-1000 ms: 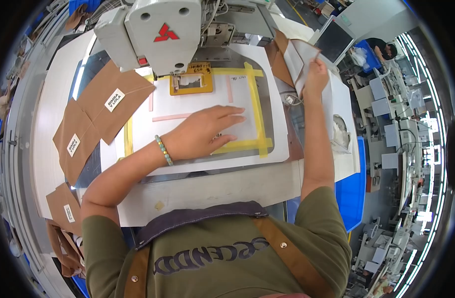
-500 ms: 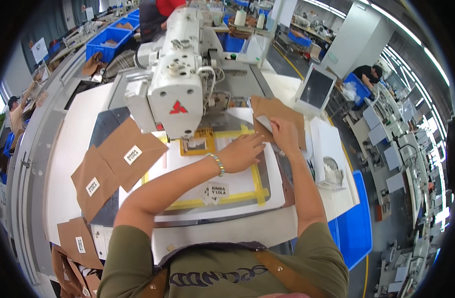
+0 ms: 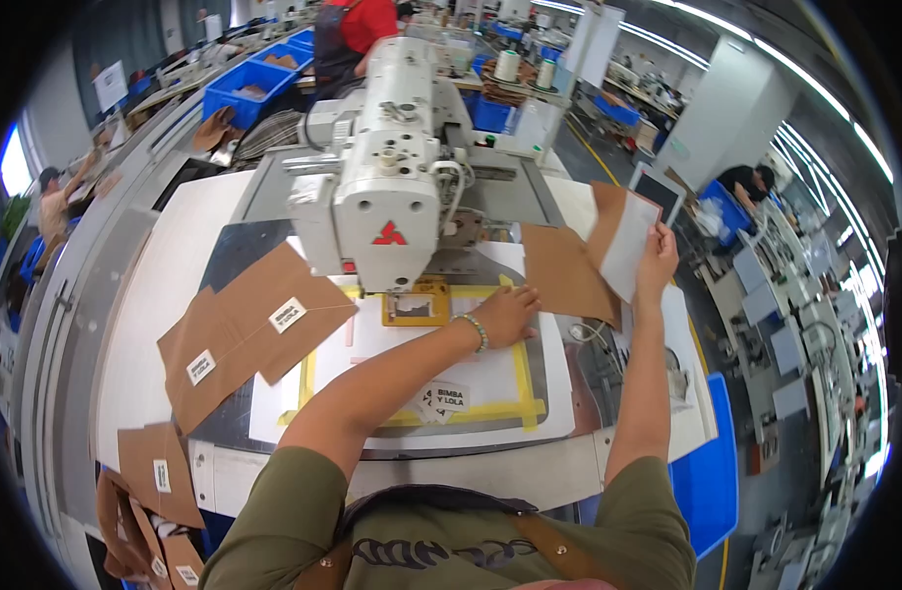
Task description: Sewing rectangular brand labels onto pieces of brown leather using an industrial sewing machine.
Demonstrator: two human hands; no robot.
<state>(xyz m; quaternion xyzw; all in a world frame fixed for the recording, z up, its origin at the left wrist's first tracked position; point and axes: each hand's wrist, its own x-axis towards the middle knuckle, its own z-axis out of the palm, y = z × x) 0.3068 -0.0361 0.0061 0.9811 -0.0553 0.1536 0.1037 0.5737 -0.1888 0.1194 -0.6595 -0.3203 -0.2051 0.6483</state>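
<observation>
My right hand (image 3: 656,261) pinches the edge of a brown panel (image 3: 630,241), raised and curled so that its pale underside shows. Below it, more brown material (image 3: 567,273) lies flat at the right of the sewing machine (image 3: 387,187). My left hand (image 3: 507,313), a beaded bracelet at its wrist, rests palm down with fingers stretched beside the lower left edge of that material. Left of it, under the machine head, sits a yellow frame (image 3: 417,307). Yellow tape (image 3: 525,383) borders the white work sheet, where several small printed labels (image 3: 449,397) lie near my left forearm.
Brown panels with white labels (image 3: 264,295) cover the table's left side; others (image 3: 161,472) hang at the lower left. A screen (image 3: 660,192) stands behind my right hand. Blue bins (image 3: 707,472) flank the table at right. A person in red (image 3: 367,25) is behind the machine.
My right hand has lifted the brown panel's edge up and to the right, exposing more pale underside. My left hand has stayed near the flat material. The whole view has shifted slightly.
</observation>
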